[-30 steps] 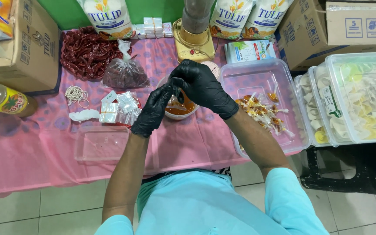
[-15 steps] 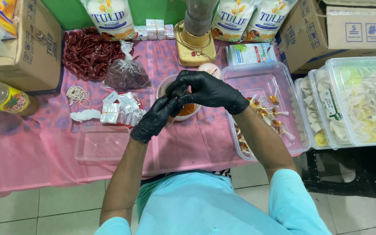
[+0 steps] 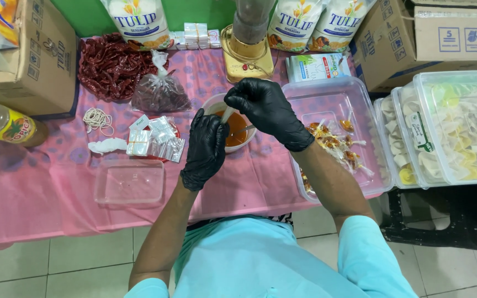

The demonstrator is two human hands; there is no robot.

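Black-gloved left hand (image 3: 205,149) and right hand (image 3: 269,110) pinch a small clear plastic pouch (image 3: 227,115) (thin, limp, probably slippery) above the sauce bowl (image 3: 233,129) mid-table, best gripped by its dry upper edge.

Hands have separated over the bowl of orange sauce (image 3: 237,131). Earlier both gloves were clasped together right above it, covering most of the sauce. Now the right hand (image 3: 269,110) sits higher and to the right, the left hand (image 3: 205,148) lower-left (sauce surface more exposed), and a small clear plastic sachet (image 3: 227,114) shows stretched between their fingertips.
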